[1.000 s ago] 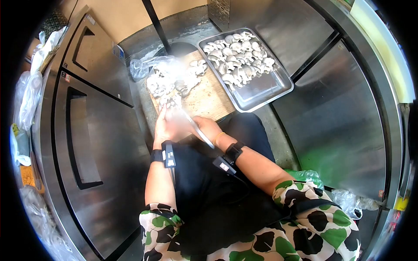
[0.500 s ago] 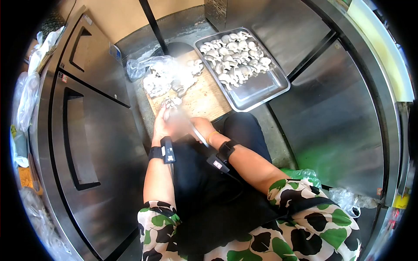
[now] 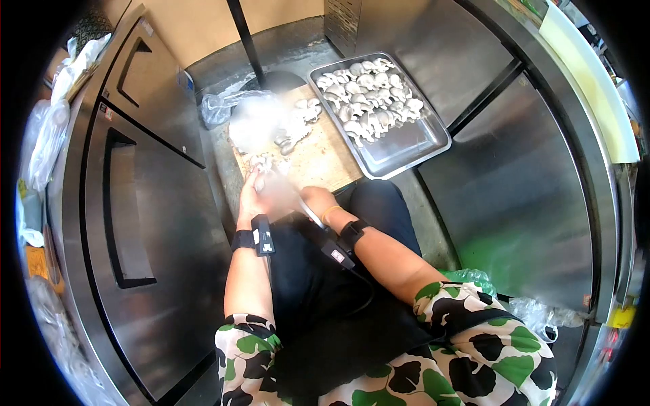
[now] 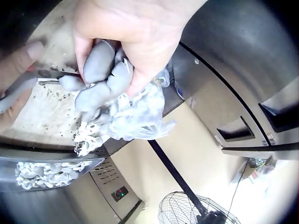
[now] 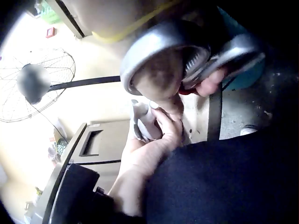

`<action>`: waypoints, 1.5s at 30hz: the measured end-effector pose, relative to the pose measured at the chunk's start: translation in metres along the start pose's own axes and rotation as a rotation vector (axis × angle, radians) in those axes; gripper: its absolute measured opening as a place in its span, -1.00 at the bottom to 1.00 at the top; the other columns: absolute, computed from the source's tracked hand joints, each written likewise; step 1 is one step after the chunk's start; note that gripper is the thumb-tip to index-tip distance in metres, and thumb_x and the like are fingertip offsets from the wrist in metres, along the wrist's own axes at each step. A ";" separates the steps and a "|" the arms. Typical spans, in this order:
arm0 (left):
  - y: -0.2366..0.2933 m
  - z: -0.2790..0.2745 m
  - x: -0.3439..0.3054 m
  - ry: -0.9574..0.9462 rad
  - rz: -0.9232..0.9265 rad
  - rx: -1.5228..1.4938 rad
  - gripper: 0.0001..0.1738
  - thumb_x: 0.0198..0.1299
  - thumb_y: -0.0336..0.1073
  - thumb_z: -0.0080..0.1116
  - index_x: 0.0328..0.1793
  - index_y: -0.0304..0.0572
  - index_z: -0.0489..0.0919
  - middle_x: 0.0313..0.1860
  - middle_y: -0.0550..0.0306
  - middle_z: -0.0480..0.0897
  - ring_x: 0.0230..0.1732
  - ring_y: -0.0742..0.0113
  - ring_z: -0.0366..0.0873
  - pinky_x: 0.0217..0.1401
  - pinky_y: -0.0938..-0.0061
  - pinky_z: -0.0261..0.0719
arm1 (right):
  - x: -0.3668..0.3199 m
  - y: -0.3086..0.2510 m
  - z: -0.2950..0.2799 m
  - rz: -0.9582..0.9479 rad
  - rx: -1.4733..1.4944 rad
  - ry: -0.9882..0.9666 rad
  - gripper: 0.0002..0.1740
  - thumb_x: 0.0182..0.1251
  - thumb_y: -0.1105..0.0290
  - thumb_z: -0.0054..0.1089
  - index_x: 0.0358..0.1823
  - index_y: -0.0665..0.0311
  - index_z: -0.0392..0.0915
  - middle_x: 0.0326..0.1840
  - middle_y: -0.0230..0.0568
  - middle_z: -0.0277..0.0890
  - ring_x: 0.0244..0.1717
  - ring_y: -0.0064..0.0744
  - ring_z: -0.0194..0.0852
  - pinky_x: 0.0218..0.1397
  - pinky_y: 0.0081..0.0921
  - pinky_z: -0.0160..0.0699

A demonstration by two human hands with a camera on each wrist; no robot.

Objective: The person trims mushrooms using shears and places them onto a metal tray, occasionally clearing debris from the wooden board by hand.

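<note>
My left hand (image 3: pixel 250 200) grips a small cluster of grey oyster mushrooms (image 4: pixel 100 63) over the near edge of a wooden board (image 3: pixel 332 166). The caps show below the fingers in the left wrist view. My right hand (image 3: pixel 319 200) holds metal scissors (image 5: pixel 133 60), its fingers through the loop handles. In the left wrist view the scissors' blades reach the side of the cluster. A blurred patch hides part of both hands in the head view. Beyond them, a pile of mushrooms (image 3: pixel 292 132) lies on the board.
A steel tray (image 3: pixel 406 145) with many separated mushrooms stands right of the board. Behind the pile is a clear plastic bag (image 3: pixel 217 109). Steel cabinets (image 3: pixel 162 216) close in on both sides, and a fan's black pole (image 3: pixel 245 40) rises at the back.
The mushrooms in my left hand have come away from the pile, and their visible bunch looks smaller. The scissors have shifted slightly back toward the lap, with less of them showing.
</note>
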State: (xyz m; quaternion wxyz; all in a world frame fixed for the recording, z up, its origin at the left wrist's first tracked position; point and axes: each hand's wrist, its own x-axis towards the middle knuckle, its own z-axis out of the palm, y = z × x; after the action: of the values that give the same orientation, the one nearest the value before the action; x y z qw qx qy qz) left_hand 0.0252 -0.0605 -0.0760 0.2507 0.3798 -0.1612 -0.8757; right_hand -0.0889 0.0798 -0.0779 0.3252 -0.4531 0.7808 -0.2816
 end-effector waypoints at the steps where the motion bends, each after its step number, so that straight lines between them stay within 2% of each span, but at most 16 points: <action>1: 0.002 0.000 -0.001 0.016 -0.009 -0.030 -0.75 0.07 -0.19 0.29 -0.13 0.05 0.55 -0.19 0.32 0.63 -0.14 0.35 0.57 -0.10 0.39 0.54 | 0.001 0.000 -0.001 0.024 -0.046 0.051 -0.66 0.08 0.08 0.16 -0.40 0.24 0.52 -0.50 -0.06 0.54 -0.40 -0.08 0.55 -0.30 -0.28 0.50; 3: 0.004 -0.001 -0.004 0.049 -0.028 -0.095 -0.74 0.07 -0.20 0.29 -0.11 0.06 0.55 -0.18 0.32 0.63 -0.12 0.34 0.57 -0.11 0.38 0.55 | 0.000 -0.001 -0.008 0.073 -0.142 0.152 -0.66 0.05 0.05 0.17 -0.37 0.19 0.53 -0.41 -0.03 0.56 -0.25 0.02 0.54 -0.16 -0.20 0.47; 4: 0.008 -0.002 -0.007 0.035 -0.064 -0.113 -0.73 0.08 -0.21 0.28 -0.09 0.08 0.53 -0.17 0.31 0.63 -0.12 0.34 0.57 -0.12 0.37 0.57 | 0.002 -0.006 -0.018 0.138 -0.136 0.095 -0.55 -0.06 -0.01 0.25 -0.30 0.22 0.56 -0.25 0.01 0.57 -0.16 -0.04 0.53 -0.09 -0.21 0.49; 9: 0.010 0.000 -0.010 0.102 0.065 -0.058 -0.68 0.10 -0.16 0.26 -0.04 0.01 0.51 -0.14 0.19 0.60 -0.14 0.25 0.55 0.00 0.24 0.50 | 0.024 0.000 -0.043 0.075 -0.435 0.175 -0.72 0.01 0.34 0.11 -0.17 0.14 0.49 -0.15 0.02 0.49 -0.08 0.00 0.48 -0.05 -0.20 0.47; 13: 0.012 -0.011 -0.005 0.001 0.042 0.013 -0.65 0.08 -0.28 0.29 0.00 -0.08 0.50 -0.09 0.18 0.59 -0.05 0.26 0.52 0.06 0.27 0.46 | 0.042 0.010 -0.056 -0.033 -0.609 0.186 -0.73 0.06 0.48 0.00 -0.16 0.16 0.49 -0.15 0.02 0.48 -0.05 0.00 0.47 -0.02 -0.24 0.44; 18: 0.016 -0.018 -0.009 -0.026 0.081 0.129 -0.65 0.07 -0.35 0.28 0.01 -0.13 0.50 -0.07 0.16 0.58 -0.02 0.26 0.50 0.07 0.28 0.45 | 0.041 0.008 -0.063 -0.049 -0.600 0.174 -0.74 0.05 0.49 0.00 -0.18 0.16 0.49 -0.17 -0.01 0.50 -0.07 -0.03 0.48 -0.02 -0.25 0.43; 24: 0.029 -0.020 -0.021 -0.013 0.100 -0.016 -0.67 0.06 -0.36 0.27 -0.03 -0.16 0.50 -0.09 0.12 0.59 -0.05 0.25 0.53 0.05 0.30 0.47 | 0.039 0.002 -0.053 -0.044 -0.624 0.173 -0.81 0.04 0.46 0.00 -0.27 0.21 0.49 -0.22 0.01 0.51 -0.13 -0.02 0.50 -0.09 -0.23 0.47; 27: 0.040 -0.025 -0.019 -0.042 0.177 -0.157 -0.70 0.13 -0.30 0.18 0.01 -0.15 0.51 -0.08 0.08 0.59 -0.07 0.22 0.56 -0.12 0.39 0.60 | 0.042 -0.005 -0.055 -0.064 -0.617 0.167 -0.78 0.09 0.44 0.01 -0.21 0.24 0.52 -0.18 -0.03 0.52 -0.08 -0.06 0.50 -0.04 -0.24 0.49; 30: 0.061 -0.016 -0.018 -0.170 0.143 -0.448 -0.67 0.14 -0.30 0.15 0.01 -0.26 0.48 0.01 -0.03 0.53 0.05 0.00 0.46 -0.17 0.46 0.65 | 0.049 -0.009 -0.057 -0.089 -0.555 0.229 -0.81 0.08 0.42 0.04 -0.26 0.23 0.52 -0.17 -0.04 0.52 -0.08 -0.07 0.50 -0.05 -0.22 0.49; 33: 0.069 0.004 -0.012 -0.203 0.219 -0.372 -0.67 0.15 -0.31 0.13 0.03 -0.28 0.46 -0.03 -0.01 0.57 -0.01 0.09 0.52 -0.15 0.44 0.63 | 0.057 -0.021 -0.057 -0.286 -0.405 0.268 -0.80 0.13 0.41 0.10 -0.20 0.25 0.52 -0.23 -0.13 0.52 -0.18 -0.25 0.53 -0.14 -0.35 0.53; 36: 0.062 0.002 0.001 -0.232 0.248 -0.206 -0.67 0.16 -0.31 0.11 0.04 -0.26 0.46 -0.05 0.03 0.58 -0.02 0.22 0.54 -0.13 0.45 0.60 | 0.069 -0.040 -0.053 -0.280 0.404 0.073 -0.72 0.26 0.40 0.10 -0.01 0.27 0.45 -0.27 -0.29 0.46 -0.32 -0.51 0.47 -0.28 -0.55 0.48; 37: 0.062 0.012 0.001 -0.194 0.246 -0.107 -0.64 0.17 -0.32 0.09 0.09 -0.25 0.44 -0.04 0.08 0.57 -0.04 0.34 0.54 -0.11 0.46 0.58 | 0.069 -0.050 -0.058 -0.272 0.623 -0.041 -0.61 0.31 0.45 0.08 0.16 0.27 0.34 -0.20 -0.43 0.38 -0.35 -0.70 0.37 -0.30 -0.71 0.41; 40: 0.067 0.038 -0.009 -0.236 0.274 0.108 -0.61 0.18 -0.32 0.09 0.14 -0.25 0.41 -0.03 0.10 0.56 -0.06 0.33 0.54 -0.08 0.46 0.56 | 0.071 -0.074 -0.062 -0.247 0.998 -0.092 -0.55 0.23 0.43 0.19 0.15 0.26 0.34 -0.18 -0.37 0.38 -0.46 -0.68 0.37 -0.39 -0.73 0.41; 41: 0.069 0.038 -0.006 -0.276 0.262 0.124 -0.60 0.15 -0.37 0.14 0.13 -0.25 0.42 -0.08 0.13 0.57 -0.07 0.37 0.53 0.02 0.44 0.49 | 0.076 -0.076 -0.063 -0.270 0.927 -0.095 -0.51 0.21 0.45 0.21 0.17 0.27 0.31 -0.13 -0.35 0.34 -0.45 -0.70 0.36 -0.42 -0.75 0.39; 44: 0.070 0.035 0.003 -0.262 0.262 0.169 -0.57 0.12 -0.37 0.18 0.14 -0.26 0.41 -0.07 0.15 0.57 -0.05 0.40 0.51 0.03 0.47 0.46 | 0.091 -0.081 -0.058 -0.293 0.826 -0.135 -0.52 0.20 0.48 0.22 0.15 0.30 0.32 -0.22 -0.38 0.33 -0.45 -0.74 0.36 -0.44 -0.77 0.36; 45: 0.069 0.036 0.002 -0.260 0.253 0.168 -0.54 0.11 -0.36 0.20 0.16 -0.25 0.40 -0.06 0.16 0.56 -0.05 0.41 0.49 0.03 0.49 0.44 | 0.091 -0.085 -0.063 -0.204 0.800 -0.188 -0.56 0.18 0.51 0.24 0.09 0.30 0.36 -0.28 -0.41 0.32 -0.48 -0.75 0.36 -0.46 -0.79 0.35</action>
State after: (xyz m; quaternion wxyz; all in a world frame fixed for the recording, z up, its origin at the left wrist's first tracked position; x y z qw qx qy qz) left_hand 0.0189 -0.1156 -0.0210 0.3031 0.2597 -0.3113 -0.8624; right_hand -0.1266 -0.0286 0.0009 0.5159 -0.3899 0.5280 -0.5506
